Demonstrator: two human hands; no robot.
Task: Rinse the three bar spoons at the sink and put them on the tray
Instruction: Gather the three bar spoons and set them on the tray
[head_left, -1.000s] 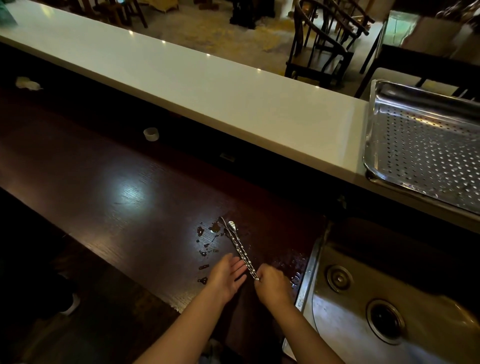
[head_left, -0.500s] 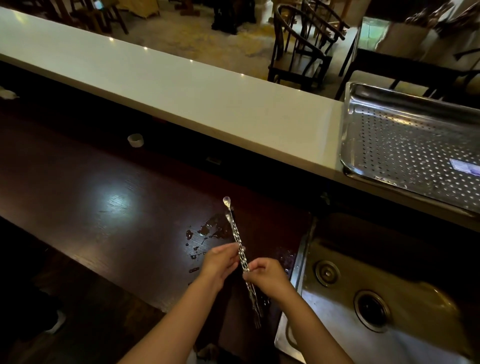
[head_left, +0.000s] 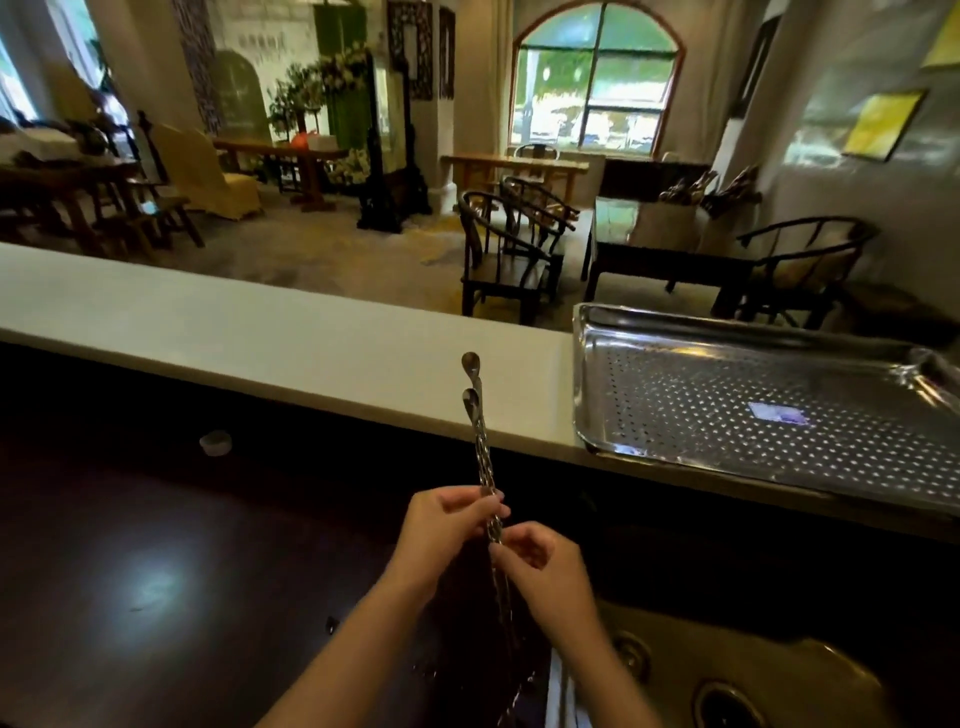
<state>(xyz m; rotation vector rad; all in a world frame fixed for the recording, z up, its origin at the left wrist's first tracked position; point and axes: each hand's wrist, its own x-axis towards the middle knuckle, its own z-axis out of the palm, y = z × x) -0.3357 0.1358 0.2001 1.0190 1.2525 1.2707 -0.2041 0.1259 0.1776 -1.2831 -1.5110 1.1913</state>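
Note:
A bundle of long twisted-stem bar spoons (head_left: 480, 436) stands nearly upright in front of me, with two small bowls showing at the top. I cannot tell how many spoons are in the bundle. My left hand (head_left: 447, 525) pinches the stems at mid-length. Just below it, my right hand (head_left: 540, 571) grips the same stems. The lower ends trail down dimly between my wrists. The perforated steel tray (head_left: 587, 374) lies on the white bar top to the right. The steel sink (head_left: 810, 670) is at the lower right.
A white bar top (head_left: 260, 338) runs across at mid-height. Below it lies the dark wooden counter (head_left: 156, 571), with a small white cap (head_left: 215, 443) at the back. Chairs and tables fill the room beyond.
Both hands lifted the spoons off the wet patch on the dark counter and raised them upright. The view tilted up, so the room beyond the bar is now visible.

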